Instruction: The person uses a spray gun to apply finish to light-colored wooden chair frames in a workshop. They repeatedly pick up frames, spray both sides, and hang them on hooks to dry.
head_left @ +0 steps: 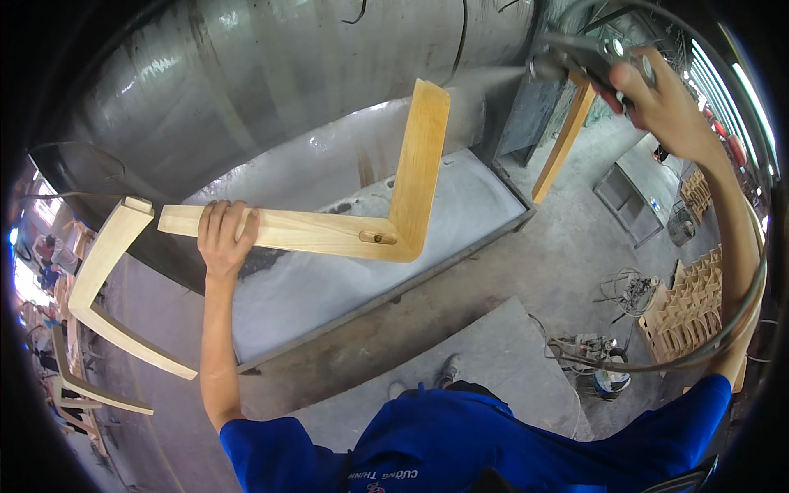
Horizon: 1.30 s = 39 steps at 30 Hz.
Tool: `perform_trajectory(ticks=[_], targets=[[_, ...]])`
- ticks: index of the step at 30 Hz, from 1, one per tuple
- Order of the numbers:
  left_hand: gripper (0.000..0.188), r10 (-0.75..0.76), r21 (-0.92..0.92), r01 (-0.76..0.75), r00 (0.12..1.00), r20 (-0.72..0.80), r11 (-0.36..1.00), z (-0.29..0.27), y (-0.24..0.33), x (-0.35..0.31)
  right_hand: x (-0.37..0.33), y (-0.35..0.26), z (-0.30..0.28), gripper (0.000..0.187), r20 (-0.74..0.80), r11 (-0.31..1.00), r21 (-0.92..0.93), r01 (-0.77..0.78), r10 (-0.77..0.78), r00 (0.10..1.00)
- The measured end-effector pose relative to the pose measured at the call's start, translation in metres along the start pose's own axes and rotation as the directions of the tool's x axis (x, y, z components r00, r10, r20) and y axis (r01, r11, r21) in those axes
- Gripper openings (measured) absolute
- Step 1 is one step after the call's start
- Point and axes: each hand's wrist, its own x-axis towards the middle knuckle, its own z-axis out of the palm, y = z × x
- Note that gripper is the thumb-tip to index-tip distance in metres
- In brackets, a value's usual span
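My left hand is closed around the pale arm of an L-shaped wooden frame piece. The piece is held over a long trough, and its other arm points up and looks more amber and glossy. An oblong slot with a dark hole shows near its corner. At the upper right my right hand grips a spray gun. A pale mist leaves the nozzle toward the left, in the direction of the raised arm. The fingers on the trigger are partly hidden.
Behind the trough of whitish liquid stands a wet metal backing sheet. Pale bent wooden frames hang at the left. An amber wooden bar hangs beneath the gun. A hose passes my right arm near stacked wooden parts.
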Motion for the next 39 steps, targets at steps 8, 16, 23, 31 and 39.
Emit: perform_trajectory(ticks=[8, 16, 23, 31, 39], targets=[[0.037, -0.066, -0.044, 0.066, 0.998, 0.011, 0.997, -0.001, 0.010, -0.020, -0.047, 0.076, 0.007, 0.058, -0.213, 0.982, 0.167, 0.093, -0.056, 0.975], [0.034, -0.094, 0.092, 0.096, 0.995, -0.029, 0.991, 0.001, 0.022, -0.017, -0.260, 0.184, 0.079, 0.065, 0.036, 0.905, 0.317, -0.284, 0.287, 0.957], [0.030, -0.058, 0.190, 0.070, 0.996, -0.070, 0.979, 0.008, 0.021, 0.002, -0.403, 0.193, 0.155, 0.077, 0.273, 0.703, 0.301, -0.645, 0.585, 0.764], [0.035, -0.172, 0.049, 0.172, 0.985, -0.001, 0.984, 0.023, 0.029, -0.011, -0.418, 0.157, 0.193, 0.079, -0.030, 0.836, 0.196, -0.512, 0.527, 0.849], [0.022, -0.757, -0.439, 0.898, 0.300, 0.580, 0.019, 0.056, 0.153, -0.011, -0.384, 0.160, 0.218, 0.073, 0.271, 0.391, 0.710, -0.586, 0.616, 0.740]])
